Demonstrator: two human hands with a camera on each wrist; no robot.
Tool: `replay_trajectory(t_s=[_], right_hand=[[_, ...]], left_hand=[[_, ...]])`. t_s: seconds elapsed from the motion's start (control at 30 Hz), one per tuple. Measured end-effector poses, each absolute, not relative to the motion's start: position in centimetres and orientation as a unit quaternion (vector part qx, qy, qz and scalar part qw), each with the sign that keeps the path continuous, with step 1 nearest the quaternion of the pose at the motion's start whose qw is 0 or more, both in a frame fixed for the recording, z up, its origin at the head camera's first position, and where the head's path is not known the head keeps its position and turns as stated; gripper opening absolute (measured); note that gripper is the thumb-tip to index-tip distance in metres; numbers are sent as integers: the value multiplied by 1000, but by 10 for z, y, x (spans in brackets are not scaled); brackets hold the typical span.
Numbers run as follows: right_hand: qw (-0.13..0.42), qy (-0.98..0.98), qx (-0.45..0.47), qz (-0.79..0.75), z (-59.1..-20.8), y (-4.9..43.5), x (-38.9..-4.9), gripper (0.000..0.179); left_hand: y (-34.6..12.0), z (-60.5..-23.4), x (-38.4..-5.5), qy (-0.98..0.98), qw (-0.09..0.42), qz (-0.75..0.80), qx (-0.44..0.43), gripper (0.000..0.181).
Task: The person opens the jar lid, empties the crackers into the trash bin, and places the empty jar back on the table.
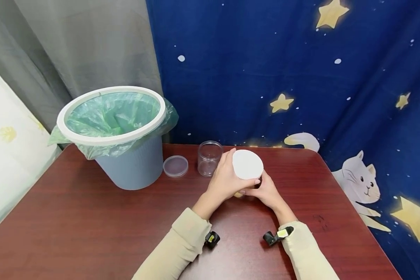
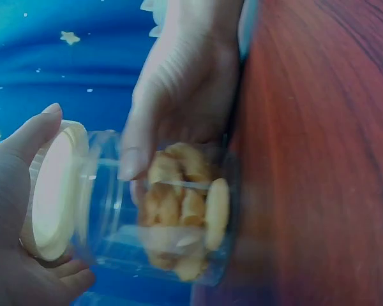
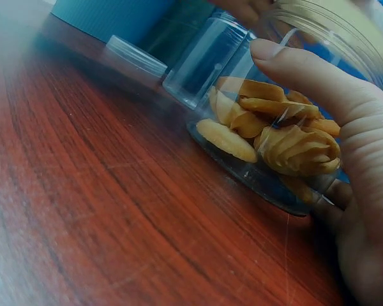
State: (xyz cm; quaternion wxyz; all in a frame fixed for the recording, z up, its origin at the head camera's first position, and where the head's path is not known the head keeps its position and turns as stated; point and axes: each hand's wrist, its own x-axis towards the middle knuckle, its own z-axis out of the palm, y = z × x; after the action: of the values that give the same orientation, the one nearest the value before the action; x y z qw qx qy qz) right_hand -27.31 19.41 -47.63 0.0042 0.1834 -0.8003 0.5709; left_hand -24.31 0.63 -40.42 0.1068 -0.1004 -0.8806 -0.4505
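In the head view my left hand point(image 1: 226, 178) grips the rim of a round white lid point(image 1: 247, 165). My right hand point(image 1: 266, 191) holds a clear plastic jar below it, mostly hidden there by the lid and hands. The left wrist view shows the lid point(image 2: 53, 194) at the mouth of the jar point(image 2: 108, 220); whether it is screwed on cannot be told. Golden-brown cookies point(image 3: 299, 150) fill the jar's lower part. Fingers and thumb of the right hand point(image 3: 370, 166) wrap round the jar's side, with its base tilted close to the tabletop.
Left of the hands stands a second clear jar point(image 1: 210, 159) without a lid. Beside it lies a translucent round lid point(image 1: 175, 166). A blue bin point(image 1: 134, 165) with a green liner stands farther left on the reddish-brown table point(image 1: 91, 229). Curtains point(image 1: 224, 70) hang behind.
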Motion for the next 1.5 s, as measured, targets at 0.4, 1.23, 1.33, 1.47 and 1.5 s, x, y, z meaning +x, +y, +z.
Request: replay_trajectory(t_s=[0.4, 1.23, 1.33, 1.47, 1.5], right_hand=[[0, -791, 206, 576, -476, 194, -275, 100], [-12, -792, 195, 578, -478, 195, -275, 97], [-11, -791, 194, 580, -477, 195, -275, 97], [-12, -791, 193, 580, -478, 194, -275, 96], [-11, -791, 193, 580, -478, 195, -275, 96]], left_hand=[[-38, -392, -218, -877, 159, -439, -112, 117], [-130, -425, -208, -906, 134, -401, 37, 120], [-134, -431, -212, -909, 122, -396, 38, 121], [-137, -440, -218, -914, 116, -388, 33, 120], [-138, -443, -219, -915, 114, -385, 31, 119]])
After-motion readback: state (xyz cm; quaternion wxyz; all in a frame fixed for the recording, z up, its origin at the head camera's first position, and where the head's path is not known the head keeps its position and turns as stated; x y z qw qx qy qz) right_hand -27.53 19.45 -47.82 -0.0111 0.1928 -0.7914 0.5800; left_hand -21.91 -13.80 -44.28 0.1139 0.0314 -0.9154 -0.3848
